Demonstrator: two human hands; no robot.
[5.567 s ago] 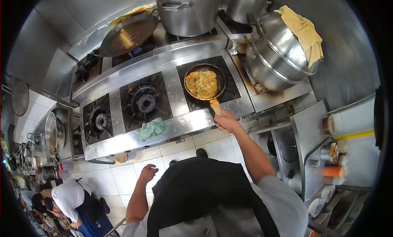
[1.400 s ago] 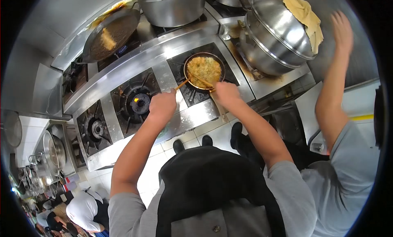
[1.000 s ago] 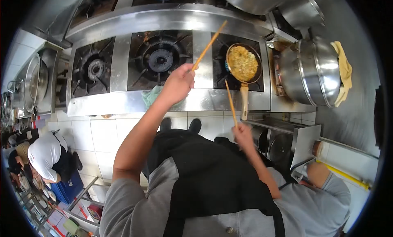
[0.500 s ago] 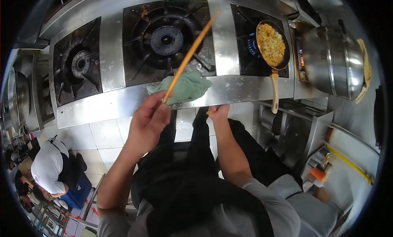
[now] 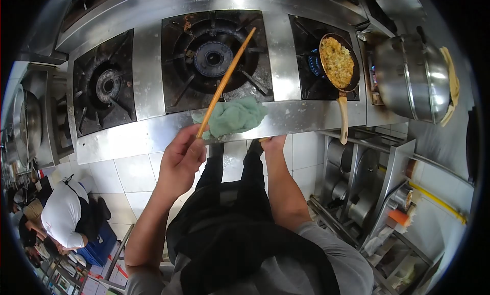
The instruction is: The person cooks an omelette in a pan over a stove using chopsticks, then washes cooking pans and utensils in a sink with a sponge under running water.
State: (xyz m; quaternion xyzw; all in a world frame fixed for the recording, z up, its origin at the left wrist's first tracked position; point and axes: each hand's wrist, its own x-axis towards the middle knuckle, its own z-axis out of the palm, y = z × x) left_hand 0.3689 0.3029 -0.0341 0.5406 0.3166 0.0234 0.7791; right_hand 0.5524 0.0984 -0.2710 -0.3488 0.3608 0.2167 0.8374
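Note:
My left hand (image 5: 185, 155) grips the lower end of a wooden stick (image 5: 227, 75), which slants up over the middle burner. A crumpled green cloth (image 5: 237, 115) lies on the stove's front edge, just beyond that hand. My right hand (image 5: 273, 143) is low at the stove's front edge, partly hidden by it, fingers closed; a short bit of wooden stick shows at its fingertips. To the right, a frying pan (image 5: 353, 81) with a yellow-brown egg-like cake (image 5: 337, 62) sits on the right burner, its pale handle (image 5: 343, 119) pointing toward me. Nobody holds the handle.
A blue flame (image 5: 315, 64) burns beside the pan. A large steel steamer pot (image 5: 408, 81) with a yellow cloth (image 5: 451, 86) stands at the right. Below it are metal shelves (image 5: 390, 167) with pots. At lower left a person in white (image 5: 64, 211) bends over a blue crate (image 5: 99, 246).
Both hands have left the pan, carrying the sticks left and toward me. The view has swung over the middle burner. The co-worker at right has gone out of view.

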